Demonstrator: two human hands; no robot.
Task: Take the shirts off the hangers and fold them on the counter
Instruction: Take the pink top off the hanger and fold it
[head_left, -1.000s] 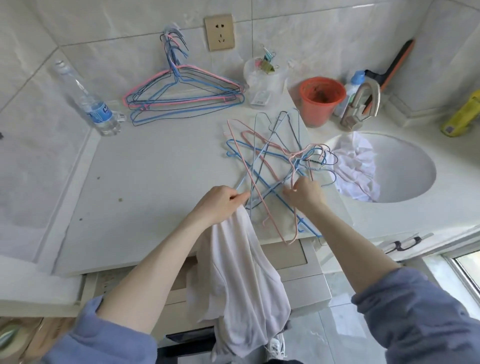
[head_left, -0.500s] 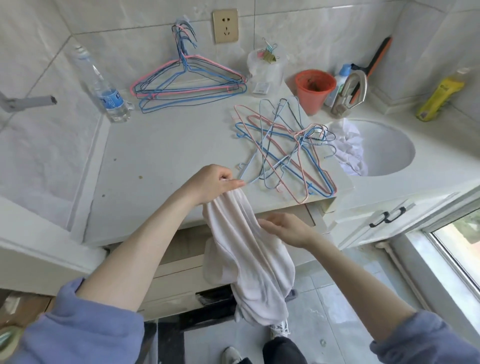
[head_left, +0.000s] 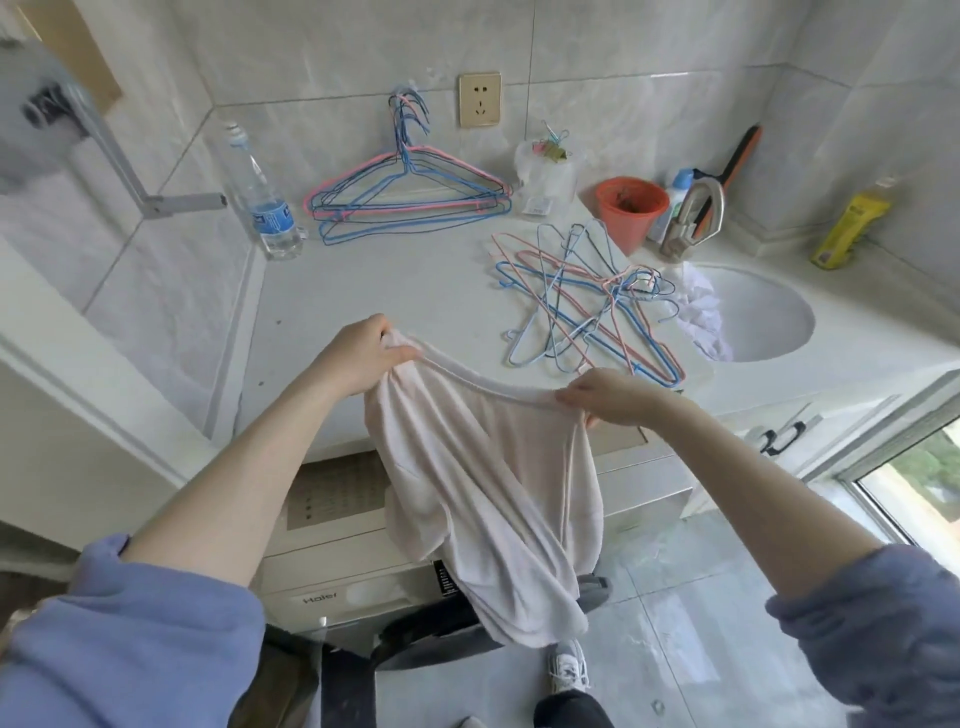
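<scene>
Left hand (head_left: 358, 358) is gripping one end of the pale pink shirt's (head_left: 483, 493) top edge, fingers curled round bunched fabric. Right hand (head_left: 608, 397) is pinching the other end between thumb and fingers. Both are pulling the edge taut between them, probably to open the garment and find its shape before it goes down flat. The shirt is hanging in the air at the front edge of the counter (head_left: 389, 291), its body drooping past the washing machine (head_left: 337, 571) toward the floor and not lying on the counter yet. No hanger is showing in it, so this one is looking ready for folding. Loose hangers (head_left: 587, 312) are lying in a tangled heap on the counter's right side near the sink (head_left: 779, 283), probably dumped there to leave the middle free for folding. A tidier bunch of hangers (head_left: 410, 202) is leaning against the back wall beside a water bottle (head_left: 265, 208). White cloth (head_left: 701, 312) is sitting crumpled in the sink; I cannot tell what it is.
</scene>
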